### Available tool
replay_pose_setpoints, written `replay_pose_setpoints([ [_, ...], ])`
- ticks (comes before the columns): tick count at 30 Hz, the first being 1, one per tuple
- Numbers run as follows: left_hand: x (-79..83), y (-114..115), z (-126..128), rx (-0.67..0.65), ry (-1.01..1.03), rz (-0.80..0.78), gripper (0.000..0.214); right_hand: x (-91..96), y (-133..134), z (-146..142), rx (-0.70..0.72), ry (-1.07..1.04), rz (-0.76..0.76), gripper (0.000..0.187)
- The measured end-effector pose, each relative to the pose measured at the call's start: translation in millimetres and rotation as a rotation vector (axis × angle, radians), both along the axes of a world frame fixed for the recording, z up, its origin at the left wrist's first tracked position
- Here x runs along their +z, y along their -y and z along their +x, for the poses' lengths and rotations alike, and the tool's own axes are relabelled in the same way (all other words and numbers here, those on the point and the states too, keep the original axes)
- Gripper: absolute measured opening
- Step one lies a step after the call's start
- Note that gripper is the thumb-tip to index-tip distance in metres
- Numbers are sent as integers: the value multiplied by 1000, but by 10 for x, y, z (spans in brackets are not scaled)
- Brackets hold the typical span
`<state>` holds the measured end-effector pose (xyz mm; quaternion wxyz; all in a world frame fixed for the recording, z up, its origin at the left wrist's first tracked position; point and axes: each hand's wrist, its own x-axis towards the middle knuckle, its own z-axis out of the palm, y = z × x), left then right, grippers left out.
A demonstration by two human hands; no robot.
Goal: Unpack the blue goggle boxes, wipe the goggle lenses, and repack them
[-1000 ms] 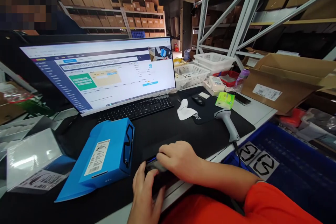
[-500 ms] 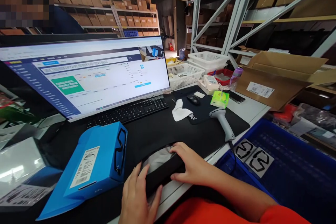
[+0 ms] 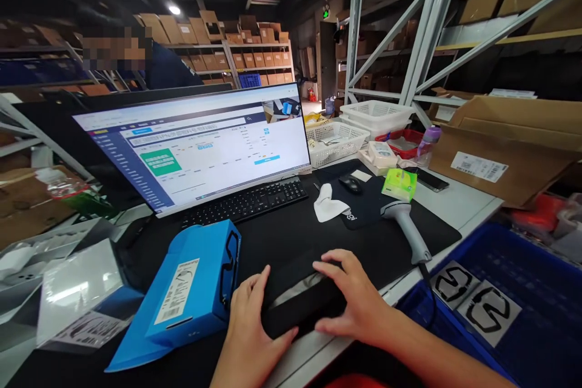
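Observation:
A long black soft case with a grey lining showing along its opening lies on the black desk mat at the near edge. My left hand grips its left end, thumb underneath. My right hand presses on its right end with fingers curled over the top. A blue cardboard box with a white barcode label stands just left of my left hand.
A monitor and keyboard sit behind. A white cloth, mouse, green pack and grey barcode scanner lie to the right. A blue crate sits lower right. Another person is behind the monitor.
Both hands shifted on the black case: the left now grips its left end, the right moved to its right end. The grey lining shows less. The camera tilted up.

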<state>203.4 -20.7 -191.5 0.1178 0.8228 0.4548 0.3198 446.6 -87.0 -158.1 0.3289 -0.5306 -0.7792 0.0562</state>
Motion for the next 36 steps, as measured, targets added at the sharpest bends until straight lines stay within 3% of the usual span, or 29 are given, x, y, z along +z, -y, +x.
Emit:
replay_pose_setpoints([
  [3,-18,11,32,-28,51,-59,85,208,-167,-113,148,182,-30,125],
  [6,-44,84,18,-80,116,-86,82,342,-356,-254,247,305,-165,117],
  [11,-353,157,-276,-25,205,-289,124,391,-534,-163,285,227,-273,100],
  [12,-431,163,-337,9,243,-315,117,391,-554,-105,290,177,-273,98],
  [14,-537,185,-411,59,290,-320,80,391,-586,2,307,94,-277,97],
  [16,-547,229,-410,95,294,-313,49,396,-608,64,331,58,-283,95],
  [23,-199,378,-337,260,333,-444,42,447,-618,-45,336,169,-334,96],
  [27,-174,422,-459,238,329,-579,36,423,-592,-115,351,245,-332,96],
  [31,-139,494,-529,203,654,-866,35,380,-540,-121,336,219,-310,96],
  [33,23,527,-488,209,851,-910,39,362,-516,-124,321,213,-301,95],
  [36,412,511,-221,173,968,-845,35,335,-496,-155,302,235,-286,94],
])
